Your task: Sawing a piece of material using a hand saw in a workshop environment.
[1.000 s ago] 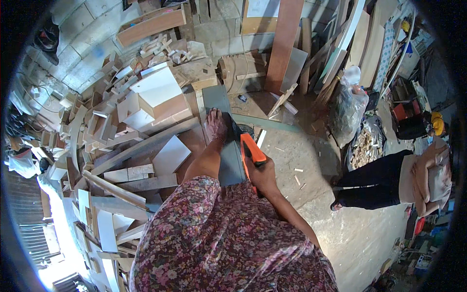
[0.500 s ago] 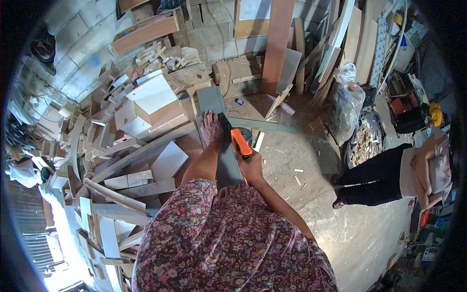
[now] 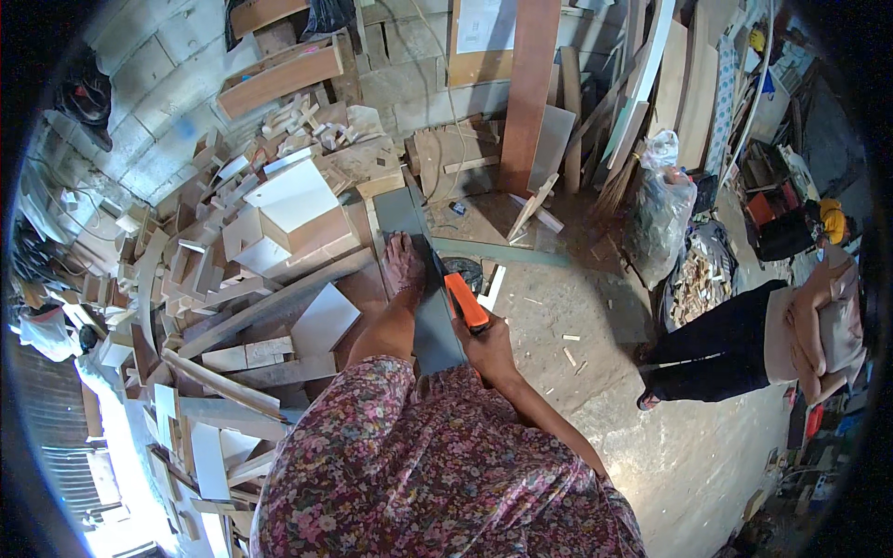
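Note:
A long grey board (image 3: 439, 333) runs away from my body. My left hand (image 3: 405, 264) rests on top of it, fingers stretched out and pressing down. In my right hand (image 3: 489, 348) is the orange handle of a handsaw (image 3: 465, 302), gripped at the board's right edge. Its dark blade reaches forward along the board, close to my left fingers. How deep the blade sits in the board is hard to make out.
Stacked wood offcuts and white panels (image 3: 326, 318) crowd the left side. Planks (image 3: 530, 93) lean on the block wall. A clear plastic bag (image 3: 662, 219) stands right of the broom. At right, a person (image 3: 735, 325) stands with folded arms. Wood scraps dot the floor.
My right hand and the saw have drawn back slightly toward my body. My left hand stays on the board. The whole view has shifted a little.

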Tool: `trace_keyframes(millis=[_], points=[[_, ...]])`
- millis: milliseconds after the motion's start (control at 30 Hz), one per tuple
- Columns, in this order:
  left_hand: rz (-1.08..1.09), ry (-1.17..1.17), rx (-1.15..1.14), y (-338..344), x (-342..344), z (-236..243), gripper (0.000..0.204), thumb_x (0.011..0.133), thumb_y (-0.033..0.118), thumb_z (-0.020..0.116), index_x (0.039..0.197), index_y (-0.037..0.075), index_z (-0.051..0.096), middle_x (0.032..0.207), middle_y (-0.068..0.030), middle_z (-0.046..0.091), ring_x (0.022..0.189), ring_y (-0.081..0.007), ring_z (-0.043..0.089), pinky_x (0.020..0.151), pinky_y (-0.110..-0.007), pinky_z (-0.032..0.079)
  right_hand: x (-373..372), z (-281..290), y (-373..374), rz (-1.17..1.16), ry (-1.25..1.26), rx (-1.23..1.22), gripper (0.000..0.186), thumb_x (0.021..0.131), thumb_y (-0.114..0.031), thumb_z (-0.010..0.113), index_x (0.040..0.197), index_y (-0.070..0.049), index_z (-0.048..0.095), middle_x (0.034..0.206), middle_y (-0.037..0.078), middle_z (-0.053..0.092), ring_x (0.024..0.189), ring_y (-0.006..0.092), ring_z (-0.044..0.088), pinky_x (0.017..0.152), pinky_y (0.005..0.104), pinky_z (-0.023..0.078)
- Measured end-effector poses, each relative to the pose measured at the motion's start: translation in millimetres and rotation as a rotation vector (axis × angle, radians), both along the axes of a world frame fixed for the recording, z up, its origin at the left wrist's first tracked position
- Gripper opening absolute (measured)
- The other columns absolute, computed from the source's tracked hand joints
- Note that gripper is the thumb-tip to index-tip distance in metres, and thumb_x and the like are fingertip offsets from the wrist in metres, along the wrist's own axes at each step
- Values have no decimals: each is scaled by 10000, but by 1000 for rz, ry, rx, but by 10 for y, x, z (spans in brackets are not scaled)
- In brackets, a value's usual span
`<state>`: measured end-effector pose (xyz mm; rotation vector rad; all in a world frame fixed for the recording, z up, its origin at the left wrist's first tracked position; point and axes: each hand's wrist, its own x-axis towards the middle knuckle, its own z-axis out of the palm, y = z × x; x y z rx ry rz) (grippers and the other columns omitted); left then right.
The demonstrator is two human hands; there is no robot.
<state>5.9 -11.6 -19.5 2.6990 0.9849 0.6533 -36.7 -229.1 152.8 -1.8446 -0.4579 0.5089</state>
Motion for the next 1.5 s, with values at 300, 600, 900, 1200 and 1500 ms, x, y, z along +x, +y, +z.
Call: trace_keyframes(millis=[300, 600, 900, 1200, 1500], points=[[45, 49, 20, -44, 86, 115, 420, 768, 121, 409, 1180, 41, 432, 1226, -95, 400, 1162, -242, 368, 968, -374, 282, 232, -475, 336, -98, -48, 84, 182, 745, -138, 579, 832, 20, 555, 642, 180, 560, 572, 262, 561, 560, 346, 434], [44, 25, 24, 8, 3, 142, 405, 774, 121, 417, 1173, 52, 434, 1227, -96, 402, 1177, -246, 350, 966, -375, 282, 128, -51, 218, -25, -93, 36, 217, 738, -155, 589, 853, 26, 552, 633, 190, 563, 591, 289, 579, 544, 340, 434], [11, -53, 12, 47, 26, -52, 407, 762, 111, 418, 1163, 50, 438, 1224, -101, 400, 1160, -263, 365, 955, -390, 294, 13, -13, 40, -26, 22, 22, 218, 745, -111, 601, 908, 27, 558, 715, 129, 601, 681, 140, 568, 615, 294, 444], [4, -29, 7, -36, 88, 197, 435, 735, 109, 425, 1162, 30, 447, 1206, -115, 415, 1153, -258, 368, 961, -371, 286, 220, -427, 559, -89, -89, 3, 213, 743, -158, 576, 865, 14, 550, 658, 212, 568, 657, 356, 583, 570, 371, 448], [-15, 10, -53, 7, 35, 53, 423, 777, 142, 419, 1191, 56, 430, 1252, -114, 394, 1196, -268, 333, 965, -390, 280, 40, 67, 77, 4, -60, -45, 218, 754, -155, 605, 874, 22, 561, 614, 100, 551, 583, 120, 513, 553, 297, 427]])
